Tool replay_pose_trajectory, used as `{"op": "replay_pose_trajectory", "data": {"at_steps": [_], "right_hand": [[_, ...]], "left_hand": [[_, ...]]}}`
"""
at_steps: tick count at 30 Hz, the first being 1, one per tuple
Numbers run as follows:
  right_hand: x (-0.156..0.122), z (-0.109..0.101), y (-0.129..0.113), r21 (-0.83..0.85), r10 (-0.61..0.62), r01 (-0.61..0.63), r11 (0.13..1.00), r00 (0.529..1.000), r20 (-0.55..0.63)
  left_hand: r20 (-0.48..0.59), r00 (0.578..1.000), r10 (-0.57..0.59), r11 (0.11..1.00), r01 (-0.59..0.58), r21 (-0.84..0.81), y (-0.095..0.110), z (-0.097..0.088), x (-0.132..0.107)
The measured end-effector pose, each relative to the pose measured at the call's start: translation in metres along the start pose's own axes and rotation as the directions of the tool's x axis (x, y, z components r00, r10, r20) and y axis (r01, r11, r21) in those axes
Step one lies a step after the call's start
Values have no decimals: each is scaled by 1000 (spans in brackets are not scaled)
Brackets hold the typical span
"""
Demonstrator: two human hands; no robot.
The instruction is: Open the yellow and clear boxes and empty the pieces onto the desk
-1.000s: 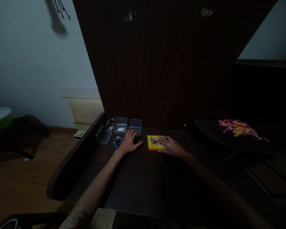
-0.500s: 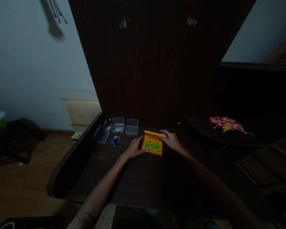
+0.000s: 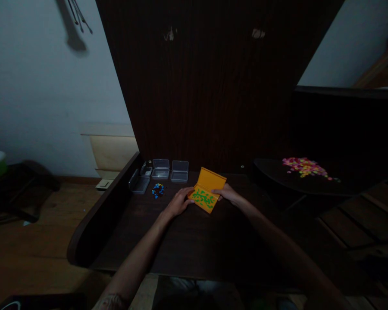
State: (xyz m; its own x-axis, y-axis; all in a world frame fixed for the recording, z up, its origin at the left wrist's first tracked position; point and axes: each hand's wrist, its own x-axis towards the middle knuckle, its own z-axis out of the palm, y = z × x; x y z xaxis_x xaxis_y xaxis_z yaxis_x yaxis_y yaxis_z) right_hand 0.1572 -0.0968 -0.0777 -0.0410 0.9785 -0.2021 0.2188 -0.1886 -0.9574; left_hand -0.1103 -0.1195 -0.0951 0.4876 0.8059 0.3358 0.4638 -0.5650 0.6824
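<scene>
Unfolded over the worktop [image 3: 181, 245], directly between the left hand [image 3: 179, 202] and the right hand [image 3: 229, 193]: a yellow hinged case [image 3: 207, 188] with small green pieces [image 3: 203, 198] scattered in its base. Turned askew, with its unfolded long axis running from near left to far right, lid at the far end and base nearer the body. In contact on both sides: pinching the base's left edge with the left hand, and the right side at the hinge with the right, thumb over the inner face. Cannot tell whether resting or lifted. Near the left hand, farther left: mostly blue pieces [image 3: 157, 190], with clear plastic boxes [image 3: 180, 175] behind and beside.
</scene>
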Motion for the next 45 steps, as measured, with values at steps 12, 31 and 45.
{"op": "replay_pose_trajectory", "data": {"at_steps": [12, 31, 45], "right_hand": [[1, 48, -25, 436, 114, -231, 870, 954, 278], [3, 105, -32, 542, -31, 0, 841, 998, 48], [-4, 136, -44, 618, -30, 78, 783, 996, -89]], "left_hand": [[-161, 985, -68, 991, 48, -122, -17, -44, -20], [-192, 962, -194, 872, 259, 415, -57, -73, -28], [-412, 906, -97, 957, 199, 212, -44, -76, -33]]}}
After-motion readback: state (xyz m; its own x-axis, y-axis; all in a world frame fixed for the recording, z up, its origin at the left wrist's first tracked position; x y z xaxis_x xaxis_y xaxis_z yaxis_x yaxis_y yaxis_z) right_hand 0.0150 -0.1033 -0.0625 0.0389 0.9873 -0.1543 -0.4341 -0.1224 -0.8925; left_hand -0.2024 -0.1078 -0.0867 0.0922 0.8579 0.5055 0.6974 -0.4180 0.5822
